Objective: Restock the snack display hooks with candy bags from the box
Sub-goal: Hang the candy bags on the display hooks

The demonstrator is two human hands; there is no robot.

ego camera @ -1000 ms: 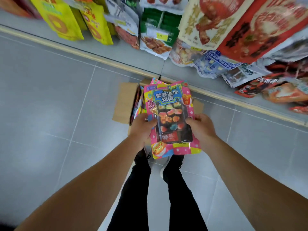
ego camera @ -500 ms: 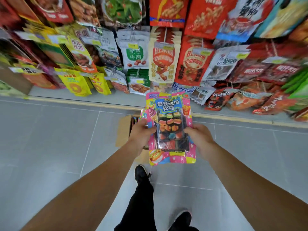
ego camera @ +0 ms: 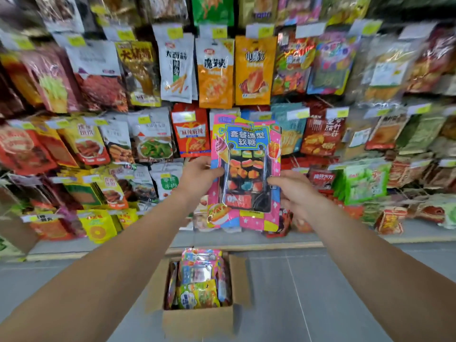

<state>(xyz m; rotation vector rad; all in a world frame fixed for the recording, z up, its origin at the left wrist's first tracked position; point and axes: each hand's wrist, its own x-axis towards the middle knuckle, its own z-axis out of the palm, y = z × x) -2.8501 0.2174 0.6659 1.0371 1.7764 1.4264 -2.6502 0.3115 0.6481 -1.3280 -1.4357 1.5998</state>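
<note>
Against hanging snacks (ego camera: 214,72) — candy bag (ego camera: 245,169) upright between left hand (ego camera: 197,175) and right hand (ego camera: 292,191), both gripping its edges.

Candy bag (ego camera: 245,169), centre of frame: glossy printed plastic film with a clear window, creased and catching light.
Box (ego camera: 197,319), bottom centre: matt brown cardboard, holding more shiny plastic packets.
Hanging snack bags (ego camera: 214,72), upper frame: glossy plastic and foil.
Floor (ego camera: 320,292), lower right: smooth grey tile, dull sheen.
</note>
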